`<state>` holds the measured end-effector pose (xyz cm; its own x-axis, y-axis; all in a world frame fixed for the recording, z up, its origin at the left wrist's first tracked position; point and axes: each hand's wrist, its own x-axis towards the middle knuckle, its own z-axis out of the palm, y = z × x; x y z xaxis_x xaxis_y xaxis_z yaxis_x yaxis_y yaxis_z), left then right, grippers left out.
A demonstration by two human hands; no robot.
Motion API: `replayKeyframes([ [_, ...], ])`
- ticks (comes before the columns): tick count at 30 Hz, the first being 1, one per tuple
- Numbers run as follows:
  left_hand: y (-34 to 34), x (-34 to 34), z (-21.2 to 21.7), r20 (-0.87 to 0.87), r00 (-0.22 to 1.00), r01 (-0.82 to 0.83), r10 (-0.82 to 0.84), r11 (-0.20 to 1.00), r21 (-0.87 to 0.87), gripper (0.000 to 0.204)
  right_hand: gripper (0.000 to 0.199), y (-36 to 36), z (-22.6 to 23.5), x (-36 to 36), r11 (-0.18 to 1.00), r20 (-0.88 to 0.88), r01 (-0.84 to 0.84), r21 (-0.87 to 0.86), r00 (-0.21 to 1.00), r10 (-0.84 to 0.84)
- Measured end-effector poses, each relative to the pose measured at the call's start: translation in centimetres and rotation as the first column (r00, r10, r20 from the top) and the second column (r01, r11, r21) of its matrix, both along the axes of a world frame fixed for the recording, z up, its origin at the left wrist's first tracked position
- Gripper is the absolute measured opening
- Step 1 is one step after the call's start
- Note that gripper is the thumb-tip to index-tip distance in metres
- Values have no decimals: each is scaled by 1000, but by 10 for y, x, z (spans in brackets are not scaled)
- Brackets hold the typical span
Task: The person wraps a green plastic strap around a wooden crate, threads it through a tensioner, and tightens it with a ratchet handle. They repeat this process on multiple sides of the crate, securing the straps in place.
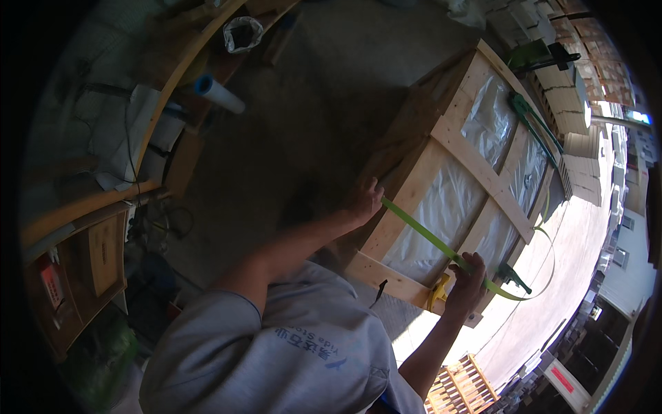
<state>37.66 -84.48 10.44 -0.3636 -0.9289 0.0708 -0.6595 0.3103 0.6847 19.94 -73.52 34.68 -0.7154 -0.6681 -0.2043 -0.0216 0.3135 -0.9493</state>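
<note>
A wooden crate (483, 171) wrapped inside with clear plastic film stands in front of me to the right. A bright green packing strap (422, 231) runs taut across its top between my hands. My left hand (363, 203) is closed on the strap at the crate's near left edge. My right hand (467, 279) grips it near the front right corner, and the loose length curves away over the far right side. Beside my right hand lie a yellow tool (438, 292) and a green hand tool (513, 278). A larger green long-handled tool (532, 119) rests on the far part.
Stacks of pale slabs (579, 162) stand beyond the crate. A wooden workbench (76, 234) curves along the left. A roll of film (219, 95) and a lined bin (243, 34) are at the upper left. A slatted wooden pallet (460, 388) lies at the lower right.
</note>
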Motion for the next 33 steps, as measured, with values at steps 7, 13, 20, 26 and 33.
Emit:
replayKeyframes([
  [7,-94,34,-65,-14,975,209,-221,897,389,19,34,-51,-1,9,998,-64,11,-64,998,-15],
  [13,-122,15,-73,-35,969,239,-246,887,396,18,35,-74,5,8,995,-3,53,-90,999,-54],
  [20,-125,10,-118,-184,976,169,-113,929,329,16,36,-84,-5,24,999,56,26,-42,998,-24],
  [26,-140,7,-98,-214,974,122,-68,961,248,19,36,-94,12,23,995,9,31,-92,999,-30],
  [33,-132,-3,-39,-62,988,153,-142,952,263,18,37,-88,33,4,991,-125,134,-22,983,-135],
])
